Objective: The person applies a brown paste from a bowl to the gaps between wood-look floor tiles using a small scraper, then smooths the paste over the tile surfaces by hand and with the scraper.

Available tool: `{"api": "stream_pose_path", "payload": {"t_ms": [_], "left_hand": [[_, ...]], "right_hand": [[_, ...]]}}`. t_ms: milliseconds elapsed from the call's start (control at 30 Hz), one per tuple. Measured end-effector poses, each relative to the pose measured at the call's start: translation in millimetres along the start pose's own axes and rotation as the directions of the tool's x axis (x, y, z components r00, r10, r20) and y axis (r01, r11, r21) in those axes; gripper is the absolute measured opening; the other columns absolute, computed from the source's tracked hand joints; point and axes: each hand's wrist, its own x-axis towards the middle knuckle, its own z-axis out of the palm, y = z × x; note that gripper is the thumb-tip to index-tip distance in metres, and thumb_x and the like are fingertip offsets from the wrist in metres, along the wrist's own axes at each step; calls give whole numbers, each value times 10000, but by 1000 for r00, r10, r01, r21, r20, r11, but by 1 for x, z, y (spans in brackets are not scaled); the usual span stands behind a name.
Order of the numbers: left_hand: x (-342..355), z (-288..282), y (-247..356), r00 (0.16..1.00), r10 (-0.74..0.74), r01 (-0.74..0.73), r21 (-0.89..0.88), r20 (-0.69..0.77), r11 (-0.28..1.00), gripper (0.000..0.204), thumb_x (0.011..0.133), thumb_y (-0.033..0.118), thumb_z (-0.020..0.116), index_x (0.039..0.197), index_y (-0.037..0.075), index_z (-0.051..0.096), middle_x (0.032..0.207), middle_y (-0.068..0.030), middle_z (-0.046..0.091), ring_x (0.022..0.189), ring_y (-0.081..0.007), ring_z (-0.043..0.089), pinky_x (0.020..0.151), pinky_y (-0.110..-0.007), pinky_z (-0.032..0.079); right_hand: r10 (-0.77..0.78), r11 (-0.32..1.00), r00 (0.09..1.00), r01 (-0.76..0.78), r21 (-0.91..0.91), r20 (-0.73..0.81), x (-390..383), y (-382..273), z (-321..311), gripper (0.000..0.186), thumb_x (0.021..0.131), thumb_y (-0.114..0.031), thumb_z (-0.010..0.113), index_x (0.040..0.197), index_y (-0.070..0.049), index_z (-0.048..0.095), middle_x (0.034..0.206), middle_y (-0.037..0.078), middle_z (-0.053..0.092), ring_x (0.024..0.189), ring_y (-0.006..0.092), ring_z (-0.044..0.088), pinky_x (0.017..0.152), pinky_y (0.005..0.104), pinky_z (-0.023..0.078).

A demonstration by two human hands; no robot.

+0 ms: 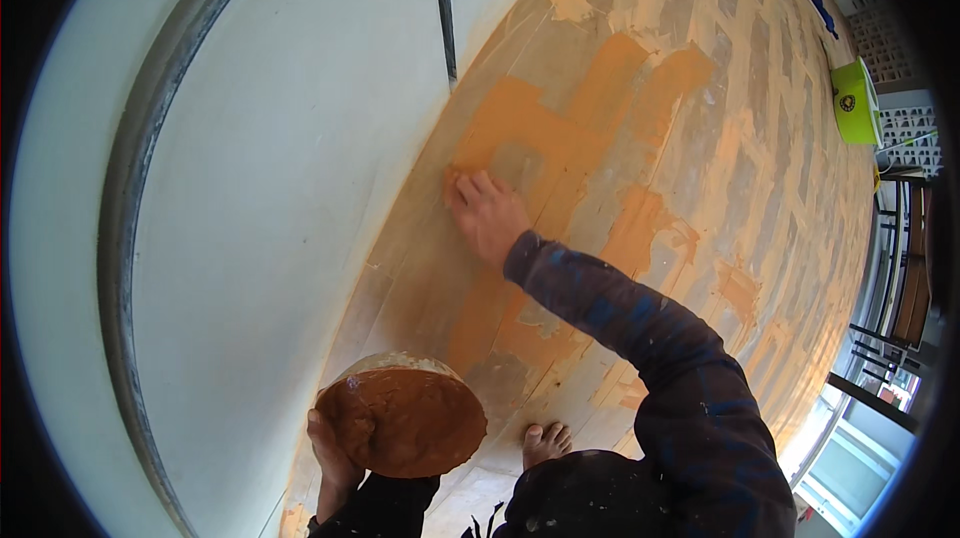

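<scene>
My left hand (332, 453) grips a round bowl (405, 362) by its side. Reddish-brown paste (415, 423) fills it almost to its pale, smeared rim. Farther forward, my right hand (487, 213) is closed and pressed down at the plank floor (420, 278), close to the white wall. Its fingers are bent together, and whatever they hold is hidden beneath them. Wet orange-brown paste (520, 123) is spread over the planks just beyond that hand, with a darker bare plank patch inside it.
A white wall (270, 158) with a dark curved strip (118, 228) runs along the left. My bare foot (547, 443) stands on the floor near the bowl. Far right are a lime-green bin (855, 103) and dark metal-framed furniture (905, 268). Drier paste streaks cover the planks toward the right.
</scene>
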Motion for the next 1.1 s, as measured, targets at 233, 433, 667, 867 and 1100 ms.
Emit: {"api": "stream_pose_path", "payload": {"t_ms": [233, 433, 667, 867, 1100], "left_hand": [[1, -1, 0, 1000, 11, -12, 60, 13, 998, 856, 1005, 709, 386, 1411, -37, 492, 1353, -187, 602, 1264, -297, 566, 1093, -422, 436], [5, -8, 2, 1000, 23, -22, 141, -2, 990, 856, 1009, 709, 372, 1415, -34, 498, 1350, -181, 606, 1258, -289, 572, 1083, -414, 444], [-1, 0, 14, 996, 59, -49, 157, -63, 986, 851, 1012, 708, 355, 1417, -25, 506, 1331, -162, 615, 1225, -267, 585, 1041, -391, 470], [8, 3, -3, 1000, 26, -25, 94, -8, 995, 861, 1007, 717, 360, 1419, -25, 507, 1336, -159, 614, 1228, -270, 583, 1049, -391, 465], [3, 5, 11, 999, 40, -38, 58, -21, 998, 865, 1003, 719, 374, 1413, -32, 507, 1333, -171, 615, 1251, -289, 576, 1082, -417, 447]], "right_hand": [[247, 967, 942, -222, 126, -230, 53, 88, -43, 267, 857, -92, 590, 1101, -48, 689, 1097, 115, 661, 1041, 304, 607, 887, 433, 496], [157, 982, 982, -166, -89, -105, 38, 51, 8, 315, 858, -141, 600, 1137, -38, 703, 1206, 101, 610, 1096, 282, 558, 887, 391, 471], [180, 956, 982, -162, 243, -51, 25, 42, -35, 310, 844, -102, 608, 1133, -120, 720, 1112, 73, 674, 1095, 306, 596, 918, 433, 457], [254, 967, 932, -246, 63, -259, 70, 157, -6, 311, 858, -51, 577, 1132, -101, 716, 1156, 74, 709, 1092, 307, 612, 940, 447, 459], [-84, 964, 992, 57, 259, 96, -53, 8, -35, 317, 838, -69, 611, 1139, -103, 706, 1095, 68, 693, 1063, 276, 607, 915, 426, 458]]}}
